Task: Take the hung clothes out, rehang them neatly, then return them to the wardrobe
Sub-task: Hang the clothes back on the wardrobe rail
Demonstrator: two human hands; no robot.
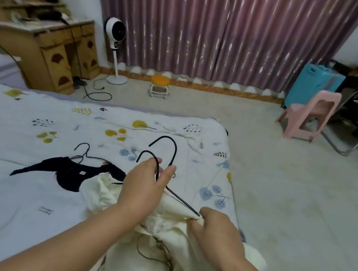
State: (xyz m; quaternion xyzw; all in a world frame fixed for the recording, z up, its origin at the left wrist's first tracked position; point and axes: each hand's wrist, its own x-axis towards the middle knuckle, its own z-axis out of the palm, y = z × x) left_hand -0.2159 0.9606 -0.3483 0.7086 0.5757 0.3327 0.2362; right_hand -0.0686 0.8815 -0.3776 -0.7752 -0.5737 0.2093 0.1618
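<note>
Over the bed point(42, 125), left hand point(143, 189) grips two hangers point(172, 156) steady, right hand point(214, 231) fingers pinching cream garment point(176, 212) onto hanger's arm.

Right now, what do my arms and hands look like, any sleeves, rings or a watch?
Both forearms are bare as far as the picture shows: no sleeves reach them. The left hand and right hand wear no gloves, and no rings, watch or bracelet show on either.

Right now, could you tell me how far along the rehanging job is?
Taken out: a black garment lies on the bed on its hanger. In hand: the left hand grips two hanger hooks while the right hand pinches the cream garment. Returning everything remains.
</note>
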